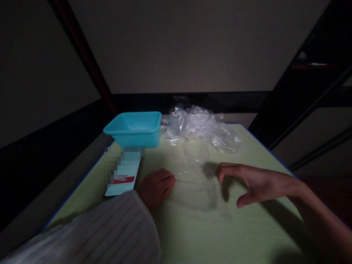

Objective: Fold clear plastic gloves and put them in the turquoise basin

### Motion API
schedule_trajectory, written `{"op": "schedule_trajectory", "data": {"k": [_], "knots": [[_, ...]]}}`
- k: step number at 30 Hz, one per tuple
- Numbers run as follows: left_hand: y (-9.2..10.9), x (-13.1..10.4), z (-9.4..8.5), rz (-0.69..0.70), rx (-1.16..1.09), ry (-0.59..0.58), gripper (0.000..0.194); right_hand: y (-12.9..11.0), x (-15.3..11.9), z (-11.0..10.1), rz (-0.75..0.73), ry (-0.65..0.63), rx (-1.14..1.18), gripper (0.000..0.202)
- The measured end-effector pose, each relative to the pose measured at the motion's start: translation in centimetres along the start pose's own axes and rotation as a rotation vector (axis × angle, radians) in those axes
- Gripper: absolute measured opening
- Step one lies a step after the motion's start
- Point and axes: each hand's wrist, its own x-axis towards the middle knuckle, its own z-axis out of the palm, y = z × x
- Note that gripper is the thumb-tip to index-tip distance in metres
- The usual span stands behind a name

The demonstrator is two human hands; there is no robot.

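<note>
A thin clear plastic glove [196, 187] lies spread on the table, its outline faint against the pale surface. My left hand [158, 187], in a light ribbed sleeve, rests at the glove's left edge with its fingers closed on the film there. On the other side, my right hand [258, 182] hovers just right of the glove, thumb and fingers curved apart with nothing between them. Behind the glove sits a crumpled heap of clear plastic gloves [200, 126].
A turquoise plastic basin [134, 134] stands at the back left of the pale green table [198, 238]. Between it and my left sleeve lies a phone [125, 172] with a lit, partly blurred screen. A wall panel [187, 47] rises behind the table.
</note>
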Motion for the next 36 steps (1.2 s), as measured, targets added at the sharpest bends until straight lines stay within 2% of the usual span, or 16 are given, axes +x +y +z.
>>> {"op": "schedule_trajectory", "data": {"k": [3, 7, 12, 18, 21, 24, 36], "knots": [[0.0, 0.0, 0.0, -0.008, -0.004, -0.001, 0.027, 0.5, 0.5, 0.3, 0.025, 0.022, -0.071, 0.047], [0.0, 0.0, -0.3, -0.029, -0.014, -0.016, 0.027, 0.3, 1.9, 1.3, -0.037, 0.115, -0.257, 0.038], [0.1, 0.0, -0.3, -0.014, -0.012, -0.007, 0.027, 1.2, 2.2, 2.7, -0.258, 0.280, -0.584, 0.029], [0.0, 0.1, -0.1, 0.024, 0.016, 0.022, 0.026, 2.4, 2.0, 4.5, -0.399, 0.472, -0.726, 0.029], [-0.1, 0.0, -0.1, 0.043, 0.006, 0.019, 0.025, 2.5, 2.2, 4.8, -0.484, 0.490, -0.726, 0.029], [-0.1, 0.0, -0.2, 0.035, -0.003, 0.009, 0.025, 2.5, 2.2, 4.7, -0.503, 0.472, -0.671, 0.029], [-0.1, -0.3, -0.6, 0.120, -0.097, 0.060, 0.024, 2.0, 1.3, 4.4, -0.351, 0.379, -0.266, 0.034]]}}
